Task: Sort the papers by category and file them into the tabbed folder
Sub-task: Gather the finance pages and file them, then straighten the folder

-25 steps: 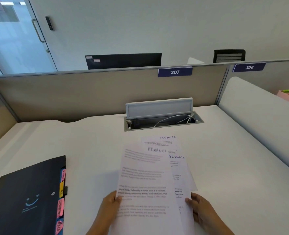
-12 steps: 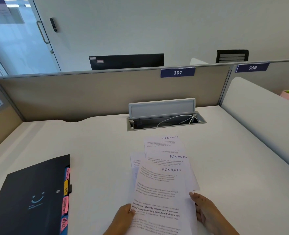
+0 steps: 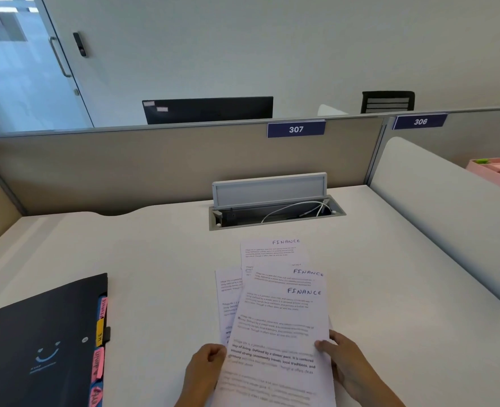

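Observation:
Several white printed papers [image 3: 278,312] lie fanned on the desk in front of me, three of them showing a handwritten FINANCE heading. My left hand [image 3: 204,368] pinches the left edge of the top sheet. My right hand [image 3: 345,362] holds the stack's right edge, thumb on top. A black tabbed folder [image 3: 37,342] with a smiley lies shut at the lower left, apart from the papers. Its pink, yellow and blue tabs [image 3: 99,348] stick out on its right side.
The white desk [image 3: 154,254] is bounded by beige partitions. An open cable tray [image 3: 275,212] with white wires sits at the back centre. A white side divider [image 3: 437,207] runs along the right. A pink organiser [image 3: 498,168] stands beyond it.
The top sheet has slid down and right, uncovering a third FINANCE heading. My left hand moved right along the bottom edge. The view shifted slightly.

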